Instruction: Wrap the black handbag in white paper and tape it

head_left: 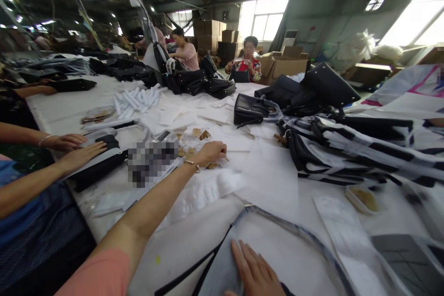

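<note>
My left hand (210, 151) is stretched far out over the white table (270, 180), with a bracelet on the wrist. Its fingers curl down among small brown paper tags (201, 135) scattered there; what they pinch is hidden. My right hand (255, 272) lies flat with fingers together on a pale bag with dark trim and a black strap (294, 249) at the near edge. A white plastic sleeve (204, 192) lies between the two hands.
A co-worker's two hands (74, 148) press a black bag (100, 166) at the left. Black-and-white striped bags (350, 148) pile up on the right and a black handbag (250, 108) stands mid-table. White rolls (137, 99) lie further back. Two people sit at the far end.
</note>
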`<action>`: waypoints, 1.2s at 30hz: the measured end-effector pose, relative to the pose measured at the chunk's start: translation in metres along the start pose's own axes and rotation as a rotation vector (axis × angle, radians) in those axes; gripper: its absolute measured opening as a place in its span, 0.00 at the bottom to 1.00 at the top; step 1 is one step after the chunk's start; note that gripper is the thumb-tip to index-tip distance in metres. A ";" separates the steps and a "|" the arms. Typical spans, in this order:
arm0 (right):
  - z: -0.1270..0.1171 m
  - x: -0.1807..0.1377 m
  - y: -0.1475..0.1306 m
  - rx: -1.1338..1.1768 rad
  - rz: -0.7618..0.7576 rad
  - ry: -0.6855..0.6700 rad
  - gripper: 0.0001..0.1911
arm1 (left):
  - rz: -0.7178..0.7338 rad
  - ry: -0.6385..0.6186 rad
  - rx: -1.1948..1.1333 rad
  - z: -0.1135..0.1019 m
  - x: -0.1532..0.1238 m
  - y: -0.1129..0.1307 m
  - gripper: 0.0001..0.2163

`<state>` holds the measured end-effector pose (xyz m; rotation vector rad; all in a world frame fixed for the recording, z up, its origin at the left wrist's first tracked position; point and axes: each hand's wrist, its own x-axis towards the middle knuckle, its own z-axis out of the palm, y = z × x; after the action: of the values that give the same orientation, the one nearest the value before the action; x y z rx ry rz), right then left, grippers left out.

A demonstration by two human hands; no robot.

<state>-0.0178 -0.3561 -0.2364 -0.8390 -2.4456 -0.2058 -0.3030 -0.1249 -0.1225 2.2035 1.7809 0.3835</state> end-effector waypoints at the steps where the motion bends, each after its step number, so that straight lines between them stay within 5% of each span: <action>1: -0.009 0.004 0.001 0.025 -0.015 -0.060 0.41 | -0.011 -0.018 -0.001 0.003 -0.004 -0.003 0.07; 5: -0.033 0.016 -0.003 0.061 0.035 -0.168 0.47 | -0.068 -0.059 -0.051 0.014 -0.012 -0.017 0.09; 9: -0.030 0.015 -0.006 0.077 0.046 -0.157 0.46 | -0.107 -0.055 -0.189 0.014 -0.009 -0.027 0.08; 19: -0.033 0.015 -0.001 0.162 0.070 -0.162 0.46 | -0.048 0.102 -0.720 -0.036 -0.026 -0.023 0.13; 25: -0.049 0.014 -0.001 0.430 0.357 -0.107 0.31 | 0.051 0.201 -1.050 -0.052 -0.060 0.023 0.20; 31: -0.119 0.053 -0.006 0.809 0.879 0.116 0.25 | 0.208 0.122 -1.350 -0.050 -0.121 0.096 0.18; 36: -0.168 0.097 -0.020 1.136 0.933 0.152 0.28 | 0.340 -0.031 -1.397 -0.040 -0.171 0.158 0.16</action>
<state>-0.0196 -0.3726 -0.0423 -1.1610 -1.3789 1.2498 -0.2102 -0.3221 -0.0304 1.3587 0.6033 1.1806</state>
